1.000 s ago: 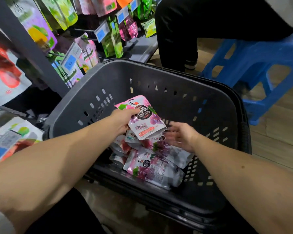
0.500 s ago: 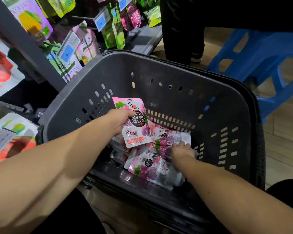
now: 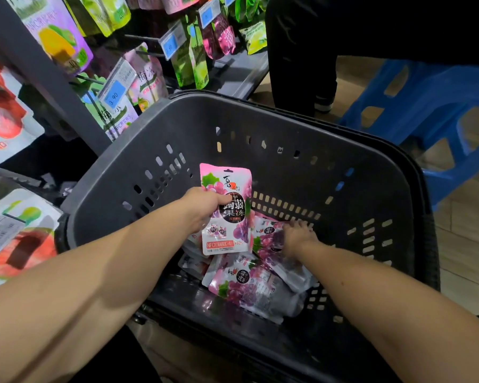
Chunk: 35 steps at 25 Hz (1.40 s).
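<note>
A dark grey shopping basket point(image 3: 177, 128) stands on the floor in front of me. Inside it, my left hand point(image 3: 202, 207) grips a pink grape jelly pouch point(image 3: 230, 189) by its left edge, held upright above the pile. Several more pink grape pouches point(image 3: 249, 286) lie on the basket's bottom. My right hand point(image 3: 297, 236) reaches down onto one of those pouches point(image 3: 268, 233) near the far wall, fingers spread over it; whether it holds the pouch is unclear.
A store rack point(image 3: 39, 64) at left carries hanging snack pouches point(image 3: 147, 76) and blue price tags point(image 3: 114, 92). A person in black point(image 3: 302, 51) sits on a blue plastic stool point(image 3: 426, 106) at the back right. Wooden floor point(image 3: 470, 230) runs along the right.
My left hand has turned its pouch more upright. My right hand moved from the pile's middle further into the basket, onto a pouch near the far wall.
</note>
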{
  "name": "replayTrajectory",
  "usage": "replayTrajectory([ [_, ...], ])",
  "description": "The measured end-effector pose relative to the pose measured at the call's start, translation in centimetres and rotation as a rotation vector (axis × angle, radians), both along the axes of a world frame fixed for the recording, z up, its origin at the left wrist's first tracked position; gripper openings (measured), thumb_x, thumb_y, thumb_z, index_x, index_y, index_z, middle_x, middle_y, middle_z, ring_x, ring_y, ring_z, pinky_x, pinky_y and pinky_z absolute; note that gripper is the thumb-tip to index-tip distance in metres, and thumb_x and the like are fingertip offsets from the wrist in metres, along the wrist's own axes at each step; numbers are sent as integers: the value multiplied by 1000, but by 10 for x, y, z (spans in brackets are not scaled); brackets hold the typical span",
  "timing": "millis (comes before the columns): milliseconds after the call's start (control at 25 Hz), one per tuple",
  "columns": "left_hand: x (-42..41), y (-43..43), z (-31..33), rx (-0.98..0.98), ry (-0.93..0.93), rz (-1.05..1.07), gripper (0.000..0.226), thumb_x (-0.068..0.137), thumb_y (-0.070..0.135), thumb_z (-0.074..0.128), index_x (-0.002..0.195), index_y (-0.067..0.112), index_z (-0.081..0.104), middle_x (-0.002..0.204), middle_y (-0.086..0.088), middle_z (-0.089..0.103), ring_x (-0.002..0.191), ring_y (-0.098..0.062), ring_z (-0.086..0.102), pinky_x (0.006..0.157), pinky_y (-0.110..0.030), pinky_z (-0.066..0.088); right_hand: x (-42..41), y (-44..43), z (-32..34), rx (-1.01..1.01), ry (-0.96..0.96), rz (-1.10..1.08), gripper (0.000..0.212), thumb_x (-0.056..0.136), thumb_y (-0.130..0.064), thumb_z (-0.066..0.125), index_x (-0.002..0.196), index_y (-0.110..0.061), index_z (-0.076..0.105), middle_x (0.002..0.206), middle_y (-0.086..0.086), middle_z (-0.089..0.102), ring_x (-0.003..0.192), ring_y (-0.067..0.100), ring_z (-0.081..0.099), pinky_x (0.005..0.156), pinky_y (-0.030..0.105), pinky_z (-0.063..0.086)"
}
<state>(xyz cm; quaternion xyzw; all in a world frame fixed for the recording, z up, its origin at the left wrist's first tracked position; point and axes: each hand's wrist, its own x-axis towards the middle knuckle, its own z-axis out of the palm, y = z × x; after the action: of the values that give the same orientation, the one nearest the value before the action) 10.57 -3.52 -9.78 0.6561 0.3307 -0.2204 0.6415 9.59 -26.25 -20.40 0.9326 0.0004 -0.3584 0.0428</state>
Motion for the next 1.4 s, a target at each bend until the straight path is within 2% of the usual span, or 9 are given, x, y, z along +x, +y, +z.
replayTrajectory([
  [80, -1, 2, -1, 4, -7, -12, 30, 92, 0, 72, 121, -3, 65, 111, -19, 75, 97, -34, 74, 72, -41, 61, 1, 0, -11, -10, 77, -11, 98, 89, -26, 74, 163, -14, 11, 171, 10, 8, 157, 32, 8, 126, 54, 13],
  [200, -3, 5, 0, 5, -4, -4, 32, 93, -2, 70, 123, -3, 64, 114, -19, 74, 103, -35, 72, 68, -38, 58, 6, 7, -15, -87, 60, -17, 97, 83, -31, 78, 160, -15, 20, 161, 9, 34, 147, 33, 33, 118, 53, 29],
  [360, -3, 7, 2, -16, 2, 8, 32, 92, -1, 71, 123, -2, 64, 111, -18, 75, 96, -34, 74, 70, -40, 60, -3, 17, 2, -147, 94, 188, 60, 88, -17, 74, 143, -12, 49, 139, 7, 57, 128, 29, 54, 104, 43, 48],
  [520, 2, 7, 11, -32, -41, 2, 28, 92, 0, 72, 119, 0, 66, 108, -18, 76, 96, -36, 75, 72, -44, 61, -1, 17, 38, -116, -49, 256, 53, 98, -8, 61, 148, -12, 43, 145, 8, 53, 132, 28, 54, 105, 42, 49],
  [640, 3, 5, 19, -41, -88, 59, 31, 91, -1, 73, 120, -3, 65, 110, -19, 75, 96, -35, 74, 81, -46, 61, 14, 8, 87, 39, -96, 89, 37, 97, -13, 60, 133, -7, 56, 136, 12, 60, 124, 29, 61, 96, 35, 53],
  [800, 4, 9, 37, 28, -193, 78, 22, 91, -1, 73, 111, -5, 66, 109, -18, 74, 82, -26, 70, 67, -37, 57, 14, -9, 137, 309, -151, -104, 28, 94, -15, 61, 117, -3, 70, 112, 14, 72, 107, 31, 69, 88, 34, 55],
  [1000, -4, 24, 74, 157, -290, 4, 3, 91, 5, 74, 92, 3, 71, 95, -15, 79, 87, -31, 77, 87, -50, 62, 17, -22, 178, 729, -259, -455, 12, 85, -2, 60, 91, 1, 70, 78, 16, 68, 65, 25, 63, 59, 37, 51],
  [1160, -25, 26, 93, 40, -312, -4, 6, 97, 1, 65, 98, 3, 70, 95, -17, 78, 74, -25, 75, 70, -39, 64, 15, -10, 202, 1126, -231, -686, 33, 63, -3, 53, 90, 13, 63, 91, 40, 64, 78, 37, 61, 77, 60, 54],
  [1400, -39, 15, 101, -182, -344, 78, 25, 100, 24, 63, 102, 3, 76, 97, -18, 79, 84, -31, 75, 93, -52, 59, 4, 26, 203, 1420, 92, -871, 47, 68, 6, 46, 112, -6, 59, 111, 33, 61, 105, 53, 66, 94, 70, 50],
])
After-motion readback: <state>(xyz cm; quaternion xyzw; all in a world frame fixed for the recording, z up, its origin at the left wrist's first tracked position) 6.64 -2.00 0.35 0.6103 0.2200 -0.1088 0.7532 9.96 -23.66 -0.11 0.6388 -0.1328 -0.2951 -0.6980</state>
